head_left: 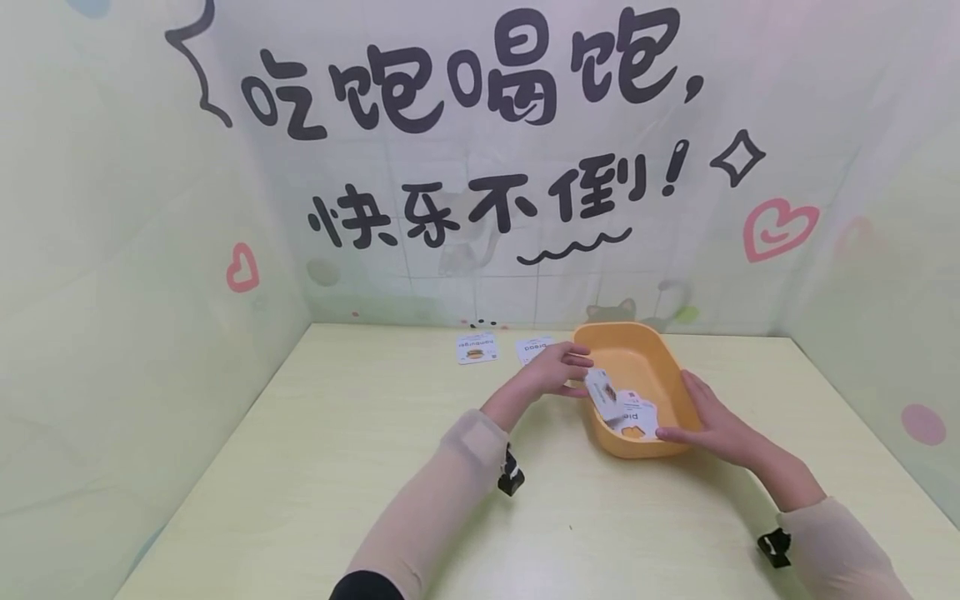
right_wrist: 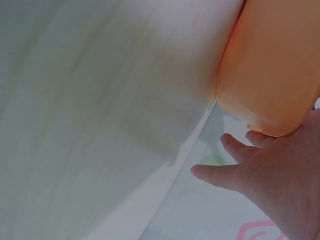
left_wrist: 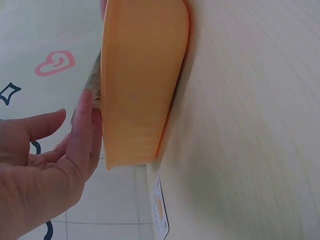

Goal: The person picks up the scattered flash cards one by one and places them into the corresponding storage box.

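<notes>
An orange plastic bin [head_left: 645, 371] stands on the table in the head view. Inside it lie several picture cards, among them a "pie" card [head_left: 637, 417]. Another card [head_left: 602, 393] tilts over the bin's left side, beside the left hand [head_left: 558, 368]. In the left wrist view, the left hand [left_wrist: 65, 155] has its fingers extended along the bin's rim by the card, with the thumb apart. My right hand [head_left: 720, 425] holds the bin's right side, its thumb over the rim. Spread outer fingers show on the right hand [right_wrist: 280, 170] in the right wrist view.
A hamburger card [head_left: 476, 348] lies near the back of the pale table [head_left: 315, 467]. Beside it, a "bread" card [head_left: 531, 348] is partly hidden by the left hand. Printed cloth walls [head_left: 487, 292] rise around the table's back and sides.
</notes>
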A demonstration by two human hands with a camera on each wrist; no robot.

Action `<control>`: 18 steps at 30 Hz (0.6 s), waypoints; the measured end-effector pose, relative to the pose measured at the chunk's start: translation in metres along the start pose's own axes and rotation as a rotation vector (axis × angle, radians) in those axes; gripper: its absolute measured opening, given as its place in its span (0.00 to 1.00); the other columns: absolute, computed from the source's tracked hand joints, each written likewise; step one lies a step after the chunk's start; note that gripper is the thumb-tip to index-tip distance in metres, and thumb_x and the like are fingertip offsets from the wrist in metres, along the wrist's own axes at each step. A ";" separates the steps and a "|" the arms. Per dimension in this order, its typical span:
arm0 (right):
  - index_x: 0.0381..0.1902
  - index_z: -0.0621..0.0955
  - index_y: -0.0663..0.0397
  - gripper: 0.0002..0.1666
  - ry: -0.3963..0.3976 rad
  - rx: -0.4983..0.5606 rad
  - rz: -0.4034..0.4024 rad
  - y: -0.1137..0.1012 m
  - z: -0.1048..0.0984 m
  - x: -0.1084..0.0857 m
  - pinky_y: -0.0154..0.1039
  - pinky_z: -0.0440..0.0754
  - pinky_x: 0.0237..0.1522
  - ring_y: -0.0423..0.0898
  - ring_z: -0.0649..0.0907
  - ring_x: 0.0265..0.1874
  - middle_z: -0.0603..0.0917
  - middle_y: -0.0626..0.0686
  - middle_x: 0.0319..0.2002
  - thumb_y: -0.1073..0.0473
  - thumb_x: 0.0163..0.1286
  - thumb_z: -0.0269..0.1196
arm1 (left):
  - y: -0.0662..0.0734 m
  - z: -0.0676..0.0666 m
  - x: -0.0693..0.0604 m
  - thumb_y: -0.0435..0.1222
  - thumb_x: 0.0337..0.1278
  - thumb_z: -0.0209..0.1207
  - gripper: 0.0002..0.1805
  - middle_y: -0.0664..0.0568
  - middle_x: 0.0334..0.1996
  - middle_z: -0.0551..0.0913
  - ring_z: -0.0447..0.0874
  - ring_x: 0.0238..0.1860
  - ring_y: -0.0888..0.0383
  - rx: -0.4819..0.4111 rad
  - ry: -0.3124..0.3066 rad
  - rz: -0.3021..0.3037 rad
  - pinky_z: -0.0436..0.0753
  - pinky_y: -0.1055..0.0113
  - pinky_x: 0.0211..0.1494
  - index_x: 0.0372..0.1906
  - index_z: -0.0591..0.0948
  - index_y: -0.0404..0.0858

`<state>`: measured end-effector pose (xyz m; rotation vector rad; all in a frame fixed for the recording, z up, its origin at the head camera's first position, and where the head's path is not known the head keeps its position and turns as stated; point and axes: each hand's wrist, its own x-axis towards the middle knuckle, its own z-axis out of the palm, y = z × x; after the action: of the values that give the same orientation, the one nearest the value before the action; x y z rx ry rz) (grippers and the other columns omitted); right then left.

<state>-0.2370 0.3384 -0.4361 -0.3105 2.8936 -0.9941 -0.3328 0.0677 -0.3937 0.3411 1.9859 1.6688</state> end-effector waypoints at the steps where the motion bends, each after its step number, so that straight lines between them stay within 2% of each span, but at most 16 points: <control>1: 0.77 0.39 0.71 0.69 0.001 -0.001 -0.002 0.000 0.000 0.000 0.78 0.51 0.69 0.76 0.48 0.74 0.43 0.76 0.76 0.42 0.60 0.69 | 0.001 0.000 -0.001 0.22 0.67 0.52 0.27 0.37 0.66 0.74 0.79 0.63 0.42 -0.005 -0.008 -0.001 0.89 0.60 0.51 0.70 0.67 0.31; 9: 0.77 0.40 0.72 0.69 0.009 -0.012 -0.016 -0.001 -0.001 0.000 0.78 0.52 0.69 0.77 0.49 0.73 0.43 0.77 0.76 0.43 0.60 0.69 | -0.004 -0.007 0.001 0.22 0.64 0.55 0.28 0.36 0.65 0.75 0.80 0.61 0.41 -0.004 -0.034 0.017 0.89 0.60 0.52 0.68 0.68 0.30; 18: 0.77 0.39 0.72 0.69 0.006 -0.002 -0.011 -0.001 0.000 0.000 0.78 0.52 0.69 0.77 0.49 0.73 0.43 0.77 0.76 0.43 0.60 0.69 | -0.008 -0.023 -0.002 0.25 0.67 0.55 0.25 0.36 0.65 0.76 0.79 0.63 0.41 0.033 -0.045 0.013 0.87 0.59 0.56 0.68 0.69 0.29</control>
<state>-0.2365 0.3381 -0.4354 -0.3246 2.9013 -0.9954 -0.3422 0.0451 -0.3987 0.4010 1.9846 1.6240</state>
